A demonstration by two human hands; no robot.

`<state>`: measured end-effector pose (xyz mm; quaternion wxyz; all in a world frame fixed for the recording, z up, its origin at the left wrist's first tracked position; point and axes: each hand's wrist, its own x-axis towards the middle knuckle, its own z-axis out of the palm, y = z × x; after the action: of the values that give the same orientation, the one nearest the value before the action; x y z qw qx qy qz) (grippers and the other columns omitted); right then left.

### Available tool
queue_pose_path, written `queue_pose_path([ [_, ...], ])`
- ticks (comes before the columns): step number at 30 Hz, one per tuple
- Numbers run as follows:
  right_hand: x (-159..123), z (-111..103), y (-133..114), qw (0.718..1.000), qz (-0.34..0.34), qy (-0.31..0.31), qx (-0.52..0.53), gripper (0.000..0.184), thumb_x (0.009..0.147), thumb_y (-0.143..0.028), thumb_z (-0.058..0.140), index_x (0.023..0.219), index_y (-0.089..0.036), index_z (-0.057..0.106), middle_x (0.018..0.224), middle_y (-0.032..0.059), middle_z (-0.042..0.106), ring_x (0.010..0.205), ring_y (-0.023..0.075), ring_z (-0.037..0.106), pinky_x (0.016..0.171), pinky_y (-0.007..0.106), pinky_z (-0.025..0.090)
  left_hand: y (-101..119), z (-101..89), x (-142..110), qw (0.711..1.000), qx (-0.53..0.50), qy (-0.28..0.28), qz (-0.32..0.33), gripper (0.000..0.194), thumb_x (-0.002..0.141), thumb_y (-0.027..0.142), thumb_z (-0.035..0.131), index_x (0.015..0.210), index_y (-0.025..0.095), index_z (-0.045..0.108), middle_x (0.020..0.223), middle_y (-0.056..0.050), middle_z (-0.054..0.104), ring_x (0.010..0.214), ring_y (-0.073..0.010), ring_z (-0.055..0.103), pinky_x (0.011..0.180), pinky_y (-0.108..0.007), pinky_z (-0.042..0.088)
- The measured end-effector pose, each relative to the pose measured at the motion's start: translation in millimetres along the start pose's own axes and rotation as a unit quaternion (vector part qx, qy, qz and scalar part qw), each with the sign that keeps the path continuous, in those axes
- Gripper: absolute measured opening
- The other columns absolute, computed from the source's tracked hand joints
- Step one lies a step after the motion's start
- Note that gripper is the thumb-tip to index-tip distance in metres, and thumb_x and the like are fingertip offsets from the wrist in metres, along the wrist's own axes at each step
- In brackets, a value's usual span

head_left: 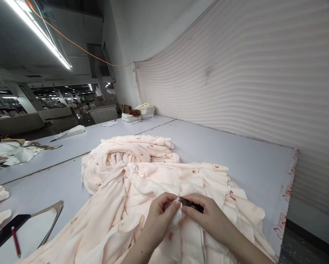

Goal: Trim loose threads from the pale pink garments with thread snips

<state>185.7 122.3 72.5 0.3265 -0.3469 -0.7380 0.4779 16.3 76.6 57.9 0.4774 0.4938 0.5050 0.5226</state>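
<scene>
Pale pink fabric garments (164, 176) with small red prints lie in a soft heap across the table in front of me. Over their near part, my left hand (161, 216) pinches a bit of the pale cloth between thumb and fingers. My right hand (208, 212) is closed around small dark thread snips (193, 204), whose tip points left to the cloth at my left fingertips. The fingers of both hands almost meet. Part of the snips is hidden by my right hand.
On the left lie a clipboard (58, 216) with paper, a black phone-like object (10, 229) and a red pen (15, 242). White scraps (13, 154) are farther left. Stacked cloth pieces (145, 110) stand at the back. A striped sheet (236, 73) hangs along the right.
</scene>
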Motion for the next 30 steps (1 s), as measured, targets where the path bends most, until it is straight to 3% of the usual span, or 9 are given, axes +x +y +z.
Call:
queue_pose_path([
  [4,5.1,-4.5,-4.5,0.997,0.016,-0.067,0.047,0.018,0.079,-0.031,0.059,0.08,-0.019,0.072,0.08,0.0017,0.067,0.08,0.0191,0.058,0.07,0.026,0.042,7.2,-1.1,2.8,0.997,0.07,-0.033,0.003,0.017,0.078,0.03,0.062,0.077,0.013,0.064,0.069,0.0,0.057,0.064,-0.0101,0.048,0.059,-0.019,0.036],
  [9,4.8,-7.9,-3.9,0.983,0.066,-0.102,0.137,0.021,0.078,-0.033,0.061,0.074,-0.015,0.071,0.065,-0.0005,0.062,0.066,0.0147,0.054,0.06,0.023,0.039,22.7,0.3,4.0,0.99,0.123,-0.064,-0.03,0.017,0.076,0.031,0.061,0.075,0.014,0.063,0.064,0.001,0.053,0.061,-0.0104,0.044,0.057,-0.021,0.034],
  [11,3.6,-11.1,2.4,0.982,0.084,-0.065,0.157,0.023,0.076,-0.036,0.062,0.077,-0.015,0.071,0.072,0.0015,0.065,0.073,0.0171,0.057,0.066,0.025,0.042,28.3,-5.3,6.7,0.989,0.135,-0.063,0.003,0.016,0.076,0.03,0.061,0.075,0.015,0.063,0.069,0.0,0.056,0.066,-0.0123,0.048,0.06,-0.022,0.036],
  [15,8.8,-27.9,27.0,0.978,0.063,0.187,0.07,0.031,0.076,-0.042,0.061,0.095,-0.018,0.067,0.103,0.0071,0.066,0.097,0.0233,0.056,0.084,0.033,0.042,33.3,-22.7,25.0,0.991,-0.052,0.057,0.111,0.019,0.079,0.038,0.054,0.08,0.019,0.056,0.07,-0.001,0.057,0.062,-0.0124,0.052,0.056,-0.022,0.039],
  [17,15.4,-36.7,37.6,0.967,0.063,0.247,0.01,0.03,0.077,-0.042,0.058,0.096,-0.019,0.065,0.1,0.007,0.066,0.097,0.0239,0.057,0.086,0.036,0.041,32.0,-21.2,39.3,0.983,-0.109,0.096,0.113,0.023,0.08,0.042,0.049,0.091,0.022,0.053,0.064,0.004,0.052,0.046,-0.008,0.043,0.047,-0.019,0.034],
  [20,22.8,-40.3,41.3,0.975,0.108,0.19,0.03,0.031,0.079,-0.043,0.054,0.092,-0.018,0.065,0.085,0.0056,0.068,0.088,0.0241,0.06,0.08,0.037,0.044,25.8,2.1,60.4,0.991,0.08,0.043,0.098,0.036,0.073,0.043,0.059,0.104,0.025,0.058,0.077,0.002,0.057,0.05,-0.0094,0.048,0.05,-0.021,0.037],
  [23,19.8,-36.0,38.3,0.979,0.121,0.131,0.103,0.029,0.079,-0.041,0.053,0.09,-0.017,0.065,0.082,0.0042,0.069,0.083,0.0222,0.062,0.072,0.032,0.046,17.0,30.6,74.2,0.951,0.293,-0.041,0.087,0.026,0.065,0.038,0.068,0.085,0.022,0.067,0.085,-0.003,0.062,0.074,-0.0197,0.057,0.064,-0.026,0.041],
  [26,12.0,-38.2,43.2,0.977,0.127,0.15,0.085,0.027,0.081,-0.04,0.05,0.086,-0.017,0.064,0.079,0.0035,0.07,0.078,0.0208,0.062,0.069,0.031,0.045,10.4,40.2,73.9,0.94,0.327,-0.065,0.077,0.011,0.072,0.029,0.058,0.066,0.02,0.062,0.07,-0.001,0.062,0.069,-0.0196,0.057,0.062,-0.026,0.039],
  [30,18.4,-56.0,55.5,0.97,0.087,0.226,-0.019,0.027,0.081,-0.038,0.048,0.089,-0.018,0.064,0.093,0.0056,0.069,0.09,0.0236,0.061,0.079,0.035,0.044,6.6,25.0,54.2,0.949,0.295,-0.008,0.114,0.016,0.084,0.029,0.045,0.075,0.021,0.055,0.078,-0.003,0.061,0.078,-0.0201,0.056,0.071,-0.029,0.041],
])
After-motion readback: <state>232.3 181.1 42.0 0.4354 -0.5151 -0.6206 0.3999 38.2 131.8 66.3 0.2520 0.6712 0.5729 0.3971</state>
